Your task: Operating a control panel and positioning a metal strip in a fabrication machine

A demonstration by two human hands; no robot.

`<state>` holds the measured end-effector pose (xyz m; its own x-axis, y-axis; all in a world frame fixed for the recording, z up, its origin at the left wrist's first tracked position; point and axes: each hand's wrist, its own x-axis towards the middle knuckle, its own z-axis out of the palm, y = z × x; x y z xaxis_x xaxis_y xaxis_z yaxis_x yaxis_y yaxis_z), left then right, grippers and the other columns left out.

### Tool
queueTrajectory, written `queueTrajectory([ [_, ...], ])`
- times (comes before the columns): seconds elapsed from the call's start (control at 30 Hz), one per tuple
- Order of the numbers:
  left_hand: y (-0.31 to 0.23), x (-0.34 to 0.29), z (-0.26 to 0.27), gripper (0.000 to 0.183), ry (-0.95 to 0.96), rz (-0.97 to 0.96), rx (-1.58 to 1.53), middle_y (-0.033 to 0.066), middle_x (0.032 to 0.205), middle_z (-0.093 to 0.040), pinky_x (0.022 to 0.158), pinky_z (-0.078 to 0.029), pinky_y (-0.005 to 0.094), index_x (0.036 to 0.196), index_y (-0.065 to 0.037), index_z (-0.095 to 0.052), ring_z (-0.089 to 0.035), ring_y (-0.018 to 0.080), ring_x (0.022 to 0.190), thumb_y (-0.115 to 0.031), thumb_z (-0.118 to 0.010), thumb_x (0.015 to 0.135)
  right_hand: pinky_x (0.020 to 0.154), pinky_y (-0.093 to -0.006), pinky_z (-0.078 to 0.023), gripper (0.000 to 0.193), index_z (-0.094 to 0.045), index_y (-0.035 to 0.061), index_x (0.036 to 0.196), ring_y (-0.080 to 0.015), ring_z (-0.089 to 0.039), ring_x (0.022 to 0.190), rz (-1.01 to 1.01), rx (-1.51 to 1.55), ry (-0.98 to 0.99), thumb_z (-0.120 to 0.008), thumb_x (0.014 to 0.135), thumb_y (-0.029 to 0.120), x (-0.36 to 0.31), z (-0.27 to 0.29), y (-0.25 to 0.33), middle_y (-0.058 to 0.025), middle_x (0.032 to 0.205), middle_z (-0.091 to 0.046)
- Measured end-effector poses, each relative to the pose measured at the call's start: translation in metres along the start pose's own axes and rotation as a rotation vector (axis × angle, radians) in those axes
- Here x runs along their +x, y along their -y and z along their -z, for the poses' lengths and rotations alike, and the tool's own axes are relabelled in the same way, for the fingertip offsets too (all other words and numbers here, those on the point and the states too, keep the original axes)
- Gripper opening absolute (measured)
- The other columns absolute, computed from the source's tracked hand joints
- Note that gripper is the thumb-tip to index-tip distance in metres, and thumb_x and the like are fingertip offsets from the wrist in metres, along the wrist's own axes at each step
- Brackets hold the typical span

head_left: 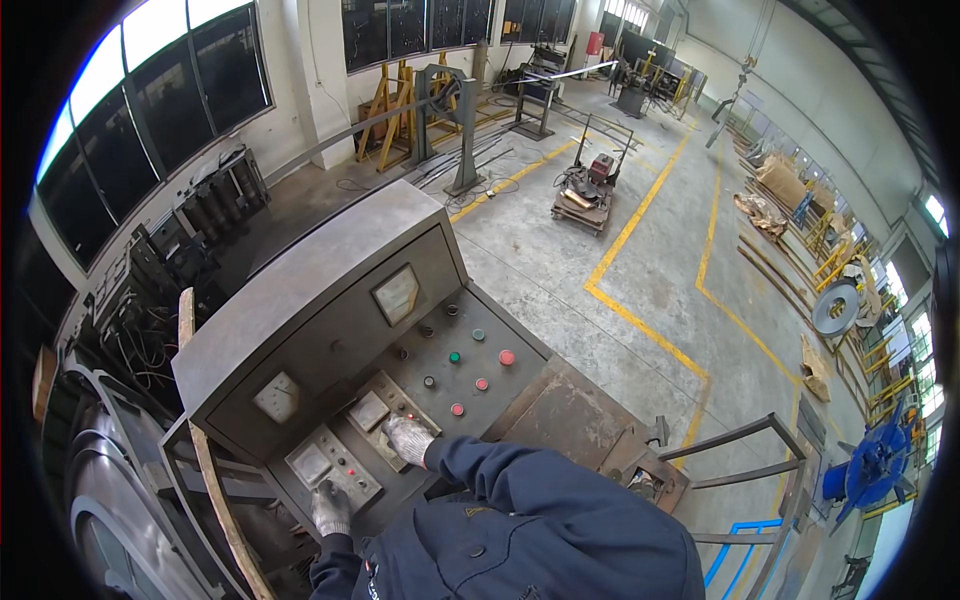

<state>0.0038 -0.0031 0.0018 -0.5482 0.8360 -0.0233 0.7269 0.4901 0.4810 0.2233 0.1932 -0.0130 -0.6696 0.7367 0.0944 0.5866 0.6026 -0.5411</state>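
Before me stands a grey metal control console [320, 270] with a sloping panel. Two small control modules sit side by side on it, each with a meter window and small red lights or buttons. My left hand [331, 508], in a pale knitted glove, rests at the lower edge of the left module [333, 465], fingers curled in. My right hand [409, 441], gloved too, lies over the right module [372, 412] with bent fingers against its face. Whatever the fingertips hold is hidden under both hands. To the right are red push buttons [507, 357] and a green button [454, 357].
Two dial gauges [396, 294] face me from the console's upright front. A wooden strip [205, 450] leans at its left, beside large machinery [100, 490]. Metal railings [740, 440] stand to the right. Beyond, a cart [585, 195] stands near yellow floor lines [640, 225].
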Motion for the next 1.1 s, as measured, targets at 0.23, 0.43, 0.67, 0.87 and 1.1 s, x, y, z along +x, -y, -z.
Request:
queueTrajectory([
  [0.23,-0.007,0.002,0.006,0.034,0.046,0.009,-0.009,0.0209,0.106,-0.066,0.086,-0.052,0.0467,0.118,-0.008,-0.062,-0.065,0.0413,0.099,-0.014,-0.069,0.086,0.077,-0.0452,-0.056,0.012,-0.063,0.0015,0.095,-0.0352,-0.070,0.087,-0.028,-0.047,0.028,-0.062,0.084,0.005,0.001,0.000,0.000,-0.0215,0.090,-0.067],
  [0.43,0.003,0.003,-0.001,0.037,0.027,0.001,0.024,0.0221,0.108,-0.066,0.086,-0.052,0.0493,0.121,-0.009,-0.061,-0.065,0.0435,0.101,-0.018,-0.070,0.086,0.074,-0.0452,-0.056,0.017,-0.060,-0.0005,0.098,-0.0356,-0.070,0.086,0.012,-0.077,0.038,-0.062,0.085,0.009,0.004,-0.012,-0.008,-0.0217,0.088,-0.067],
  [0.67,-0.005,-0.001,0.004,0.029,-0.026,-0.054,-0.017,0.0246,0.102,-0.064,0.084,-0.052,0.0517,0.111,-0.010,-0.062,-0.064,0.0454,0.096,-0.017,-0.069,0.083,0.070,-0.0430,-0.057,0.013,-0.064,0.0023,0.096,-0.0312,-0.073,0.083,-0.038,-0.273,0.087,-0.064,0.083,0.005,0.008,-0.023,-0.003,-0.0186,0.089,-0.071],
  [0.87,-0.002,-0.001,0.006,0.033,-0.002,-0.052,-0.045,0.0250,0.106,-0.064,0.087,-0.052,0.0512,0.115,-0.011,-0.062,-0.064,0.0452,0.100,-0.019,-0.070,0.084,0.071,-0.0429,-0.058,0.015,-0.064,0.0030,0.098,-0.0319,-0.073,0.085,-0.050,-0.247,0.093,-0.064,0.083,0.004,0.007,-0.012,0.004,-0.0184,0.092,-0.072],
  [1.1,-0.006,0.000,0.010,0.033,0.025,-0.041,-0.038,0.0258,0.106,-0.064,0.087,-0.052,0.0520,0.115,-0.010,-0.062,-0.064,0.0460,0.101,-0.020,-0.069,0.084,0.069,-0.0435,-0.058,0.014,-0.062,0.0026,0.099,-0.0333,-0.073,0.084,-0.109,-0.188,0.167,-0.062,0.086,0.006,0.009,-0.007,0.004,-0.0194,0.088,-0.071],
])
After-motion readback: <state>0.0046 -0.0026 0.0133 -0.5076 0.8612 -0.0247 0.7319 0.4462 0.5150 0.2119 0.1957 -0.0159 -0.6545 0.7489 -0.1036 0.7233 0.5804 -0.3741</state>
